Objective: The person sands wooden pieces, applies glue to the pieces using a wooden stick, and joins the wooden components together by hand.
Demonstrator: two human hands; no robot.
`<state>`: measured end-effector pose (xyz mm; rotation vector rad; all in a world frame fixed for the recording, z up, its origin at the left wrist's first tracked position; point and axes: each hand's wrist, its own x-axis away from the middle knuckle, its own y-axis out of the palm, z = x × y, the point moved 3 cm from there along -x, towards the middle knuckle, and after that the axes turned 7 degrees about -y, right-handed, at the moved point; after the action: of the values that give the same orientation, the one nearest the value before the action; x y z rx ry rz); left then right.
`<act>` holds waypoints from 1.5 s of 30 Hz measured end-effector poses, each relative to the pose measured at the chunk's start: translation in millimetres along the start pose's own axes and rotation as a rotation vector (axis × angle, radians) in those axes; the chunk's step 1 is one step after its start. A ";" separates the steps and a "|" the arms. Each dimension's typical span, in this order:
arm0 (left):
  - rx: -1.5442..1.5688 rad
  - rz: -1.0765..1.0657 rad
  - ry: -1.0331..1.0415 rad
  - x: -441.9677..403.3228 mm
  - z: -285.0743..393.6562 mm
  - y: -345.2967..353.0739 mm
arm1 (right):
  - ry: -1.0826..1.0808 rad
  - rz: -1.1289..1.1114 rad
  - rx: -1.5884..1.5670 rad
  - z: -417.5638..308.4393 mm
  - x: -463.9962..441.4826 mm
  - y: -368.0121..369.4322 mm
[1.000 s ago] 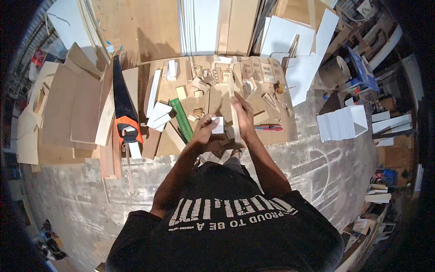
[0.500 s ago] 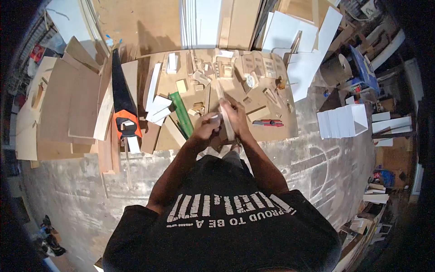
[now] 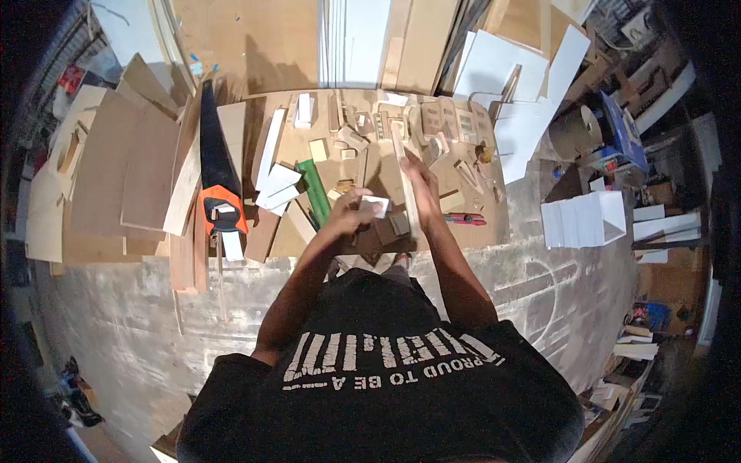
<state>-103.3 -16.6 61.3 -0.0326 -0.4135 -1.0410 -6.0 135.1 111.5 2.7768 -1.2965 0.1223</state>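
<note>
A small white block is pinched in my left hand, above the near part of the wooden table. My right hand holds a long, narrow wooden strip that stands lengthwise away from me, its fingers along the right side. Between the hands, near the table's front edge, lies a small wood piece. A green ruler-like bar lies left of my left hand. Just right of my right wrist is a red utility knife.
The table carries several small wood pieces and arched-window panels at the back. An orange-handled saw rests at the left by leaning boards. White sheets stand at the right. A white box-like stack is farther right.
The hands drew close together half a second ago and are now apart again. The wooden strip has tilted back upright and moved right; the white block's face shows again.
</note>
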 end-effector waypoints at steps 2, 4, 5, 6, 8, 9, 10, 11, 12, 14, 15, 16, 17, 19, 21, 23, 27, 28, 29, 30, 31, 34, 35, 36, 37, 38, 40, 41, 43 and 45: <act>0.144 -0.013 -0.084 10.8 8.8 -10.9 | -0.069 -0.182 0.014 9.3 15.6 7.1; 0.267 -0.003 -0.087 13.1 8.4 -12.6 | -0.110 -0.284 0.049 35.8 26.8 14.5; 0.362 0.030 -0.074 12.5 7.7 -11.3 | -0.123 -0.250 0.053 52.6 32.9 18.0; 0.457 0.067 -0.059 13.2 9.8 -9.6 | -0.079 -0.284 0.077 31.5 47.3 26.1; 0.497 0.090 -0.062 12.5 1.7 -15.3 | -0.011 -0.298 0.022 9.2 64.7 34.5; 0.480 0.083 -0.020 12.0 2.5 -15.0 | 0.014 -0.274 -0.056 10.2 67.9 34.4; 0.461 0.074 0.018 12.1 2.5 -11.5 | 0.042 -0.246 -0.135 11.5 70.7 33.7; 0.441 0.063 0.054 11.8 2.3 -7.5 | -0.020 -0.222 -0.023 14.3 66.9 31.7; 0.386 0.079 0.021 10.7 -1.0 -3.4 | -0.081 -0.194 0.088 21.7 57.2 28.8; 0.272 0.040 -0.018 10.3 -10.7 6.0 | -0.158 -0.091 0.081 44.5 29.0 26.8; 0.213 0.018 -0.029 6.2 -11.3 10.1 | -0.137 -0.069 0.068 37.4 9.7 30.3; 0.249 -0.023 -0.014 5.3 -8.8 13.0 | -0.113 -0.041 0.051 26.3 -5.6 34.4; 0.240 -0.048 -0.016 7.2 -6.9 13.9 | -0.082 -0.010 0.028 22.3 -15.1 35.9; 0.218 -0.092 -0.003 4.4 1.4 11.2 | -0.126 0.040 -0.056 8.7 -29.1 34.6; 0.277 -0.074 -0.063 0.6 -1.7 0.2 | -0.030 0.033 -0.153 26.1 -31.4 12.4; 0.480 -0.082 -0.074 14.0 14.1 -4.4 | 0.246 -0.103 -0.397 42.3 -21.7 -11.6; 0.207 0.031 0.016 14.5 19.4 -8.2 | 0.272 -0.184 -0.443 58.7 17.7 -44.9; 0.201 0.050 0.012 13.1 16.3 -5.1 | 0.254 -0.161 -0.393 61.2 25.4 -51.8; 0.193 0.067 0.008 9.5 12.1 -3.2 | 0.234 -0.137 -0.345 63.1 31.9 -58.9; 0.184 0.084 0.005 5.0 7.2 -1.8 | 0.220 -0.074 -0.236 39.6 41.3 -59.3; 0.183 0.100 -0.015 1.5 -2.1 -2.0 | 0.179 -0.092 -0.105 25.8 45.0 -65.5; 0.289 0.117 -0.011 -15.1 -43.4 -8.9 | 0.049 -0.098 0.126 22.6 48.5 -97.9; 0.228 0.189 -0.035 -19.7 -57.8 -7.2 | 0.048 -0.108 0.154 30.5 51.2 -116.5; 0.165 0.261 -0.057 -21.6 -60.1 -2.4 | 0.043 -0.119 0.181 29.2 54.1 -128.1; 0.100 0.333 -0.075 -23.9 -61.0 1.5 | 0.036 -0.131 0.208 28.5 56.0 -140.1; -0.002 0.364 -0.109 -26.9 -65.5 2.8 | 0.028 -0.157 0.357 32.2 57.2 -155.1; -0.238 0.399 0.029 -44.4 -83.1 2.3 | 0.021 -0.213 0.435 46.9 58.0 -181.9; -0.357 0.412 0.098 -55.1 -92.1 1.3 | 0.018 -0.240 0.474 57.8 59.5 -195.9; -0.480 0.412 0.138 -66.4 -77.3 12.9 | 0.128 -0.168 0.327 70.1 65.7 -216.0; -0.608 0.450 0.116 -72.0 -44.6 36.5 | 0.273 -0.049 -0.051 61.5 74.4 -225.6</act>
<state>-89.8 52.0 1.2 -0.5810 0.0333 -0.6849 217.2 216.7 50.4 2.6322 -1.1464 0.4412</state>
